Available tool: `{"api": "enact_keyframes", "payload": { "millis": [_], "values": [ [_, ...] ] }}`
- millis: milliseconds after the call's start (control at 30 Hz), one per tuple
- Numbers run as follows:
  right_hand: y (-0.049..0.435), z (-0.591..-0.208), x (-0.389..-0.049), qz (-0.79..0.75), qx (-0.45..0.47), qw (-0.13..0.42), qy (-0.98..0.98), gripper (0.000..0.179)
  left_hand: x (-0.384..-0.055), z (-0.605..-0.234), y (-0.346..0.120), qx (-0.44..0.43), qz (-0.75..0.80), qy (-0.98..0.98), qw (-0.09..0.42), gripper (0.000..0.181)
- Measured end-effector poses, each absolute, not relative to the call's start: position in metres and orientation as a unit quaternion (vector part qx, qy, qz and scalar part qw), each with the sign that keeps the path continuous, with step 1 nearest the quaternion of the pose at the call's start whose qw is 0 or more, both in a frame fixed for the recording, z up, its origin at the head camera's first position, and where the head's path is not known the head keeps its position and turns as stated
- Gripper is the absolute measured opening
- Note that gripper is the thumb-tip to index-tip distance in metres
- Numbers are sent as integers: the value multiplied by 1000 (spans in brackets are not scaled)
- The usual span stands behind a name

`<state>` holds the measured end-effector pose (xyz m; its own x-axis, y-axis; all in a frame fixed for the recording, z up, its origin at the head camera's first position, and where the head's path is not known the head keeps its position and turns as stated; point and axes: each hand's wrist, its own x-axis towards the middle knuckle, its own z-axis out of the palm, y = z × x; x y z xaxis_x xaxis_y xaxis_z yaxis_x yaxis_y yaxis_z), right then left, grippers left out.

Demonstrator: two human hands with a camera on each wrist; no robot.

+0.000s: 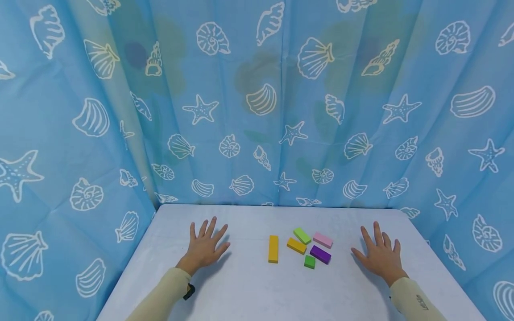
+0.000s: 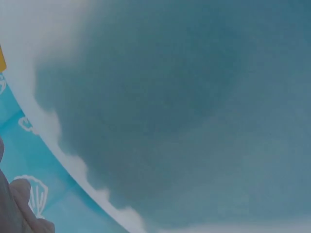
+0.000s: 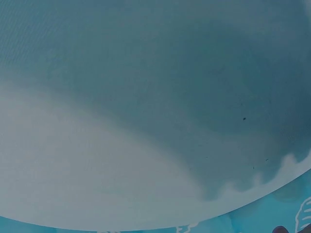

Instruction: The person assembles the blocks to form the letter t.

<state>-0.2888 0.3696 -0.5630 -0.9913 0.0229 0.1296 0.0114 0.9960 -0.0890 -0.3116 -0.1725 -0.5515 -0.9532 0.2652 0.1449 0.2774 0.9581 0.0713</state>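
Several coloured blocks lie between the two hands in the head view. A long yellow block (image 1: 273, 249) is nearest the left hand (image 1: 203, 248), whose fingers are spread and hold nothing. To its right, a shorter yellow block (image 1: 296, 245), a lime green block (image 1: 302, 236), a pink block (image 1: 323, 240), a purple block (image 1: 320, 254) and a small green block (image 1: 309, 261) form a loose cluster. Right of the purple block, the right hand (image 1: 380, 254) is spread over the table with nothing in it. Shadows of both hands fall on the white surface.
The white table (image 1: 249, 294) has its far edge close to a blue curtain (image 1: 241, 125) printed with white shells and starfish. More of that curtain hangs along the left and right sides. A dark band (image 1: 189, 292) sits on the left wrist.
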Motion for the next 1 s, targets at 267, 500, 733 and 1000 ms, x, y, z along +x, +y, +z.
{"api": "enact_keyframes", "payload": {
  "millis": [267, 500, 733, 1000],
  "values": [
    [367, -560, -289, 47, -9, 66, -997, 86, -312, -548, -149, -160, -63, -984, 53, 64],
    [360, -560, -290, 53, -6, 60, -997, 87, -311, -542, -117, -190, -60, -979, 33, 62],
    [358, -567, -292, 36, -4, 69, -997, 87, -309, -542, -89, -221, -49, -974, 21, 62],
    [353, -564, -291, 38, -8, 62, -997, 86, -309, -548, -67, -236, -59, -970, -7, 60]
  ]
}}
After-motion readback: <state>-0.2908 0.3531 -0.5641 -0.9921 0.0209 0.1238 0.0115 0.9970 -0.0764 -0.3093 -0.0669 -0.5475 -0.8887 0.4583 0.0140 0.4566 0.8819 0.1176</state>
